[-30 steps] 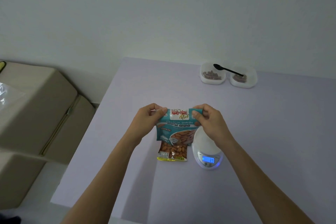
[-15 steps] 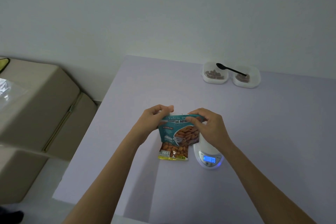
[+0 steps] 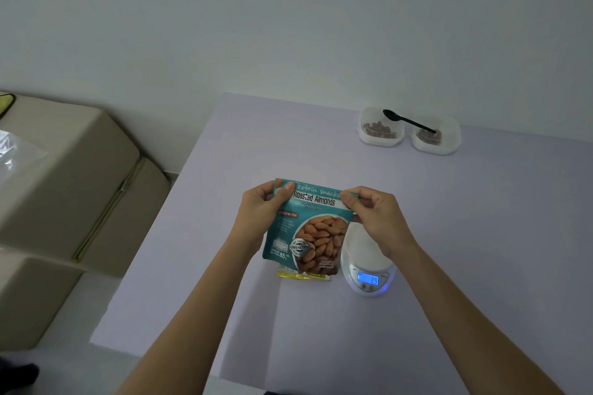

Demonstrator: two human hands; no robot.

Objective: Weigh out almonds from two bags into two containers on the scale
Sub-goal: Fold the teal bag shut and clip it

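Currently teal bag hangs below L hand & R hand grip.

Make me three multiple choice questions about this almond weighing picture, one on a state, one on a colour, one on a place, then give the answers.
1. The scale's display is:
A. dark
B. lit
C. cracked

2. The held bag is:
A. teal
B. red
C. black

3. The spoon lies:
A. on the scale
B. in the bag
C. across both containers

Answers:
1. B, the display glows blue and shows digits.
2. A, the bag's front is teal around the almond picture.
3. C, the spoon's bowl is over one container and its handle reaches into the other.
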